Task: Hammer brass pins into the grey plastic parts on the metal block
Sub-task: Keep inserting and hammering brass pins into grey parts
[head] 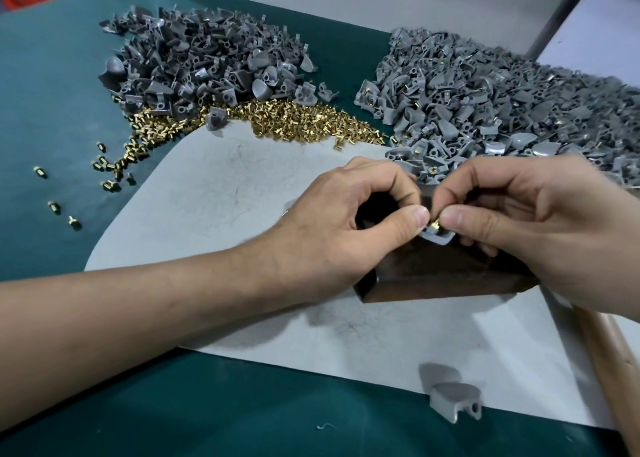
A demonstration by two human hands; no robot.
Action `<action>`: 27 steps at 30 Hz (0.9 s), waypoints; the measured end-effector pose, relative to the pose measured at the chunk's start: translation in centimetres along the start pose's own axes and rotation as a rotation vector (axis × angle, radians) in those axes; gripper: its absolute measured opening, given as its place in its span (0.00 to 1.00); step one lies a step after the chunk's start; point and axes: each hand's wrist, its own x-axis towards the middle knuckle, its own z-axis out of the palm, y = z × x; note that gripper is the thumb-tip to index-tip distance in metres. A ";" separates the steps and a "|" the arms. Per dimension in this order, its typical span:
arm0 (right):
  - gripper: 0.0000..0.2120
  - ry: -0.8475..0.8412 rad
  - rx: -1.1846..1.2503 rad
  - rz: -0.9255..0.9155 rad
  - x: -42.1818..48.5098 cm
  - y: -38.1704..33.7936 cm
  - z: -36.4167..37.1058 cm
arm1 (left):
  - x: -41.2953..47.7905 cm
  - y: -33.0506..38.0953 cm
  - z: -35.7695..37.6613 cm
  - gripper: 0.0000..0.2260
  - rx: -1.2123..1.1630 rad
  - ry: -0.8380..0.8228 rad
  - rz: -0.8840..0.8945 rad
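A dark metal block [436,276] sits on a grey sheet [221,193] in front of me. On its top lies a grey plastic part [437,238]. My left hand [346,228] pinches that part with thumb and curled fingers. My right hand [526,221] pinches a brass pin [434,222] standing on the part. A wooden hammer handle [613,359] runs from under my right wrist toward the lower right; its head is hidden.
A pile of bare grey parts [207,65] lies at the back left, with loose brass pins [277,117] spread before it. A pile of grey parts with pins [502,110] lies at the back right. One grey part [453,397] rests near the sheet's front edge.
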 end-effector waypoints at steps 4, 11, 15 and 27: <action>0.07 0.053 -0.029 0.035 0.2 -0.3 0.3 | 0.0 0.0 0.0 0.05 0.004 0.007 0.016; 0.06 0.049 0.000 0.012 0.1 -0.2 -0.1 | 0.0 0.0 0.0 0.06 0.005 0.001 -0.005; 0.03 0.056 0.012 -0.048 0.2 0.0 0.2 | 0.0 0.0 0.0 0.05 0.003 0.000 -0.011; 0.04 0.055 0.079 -0.040 0.2 -0.1 0.1 | -0.1 0.0 0.0 0.05 0.004 0.003 -0.018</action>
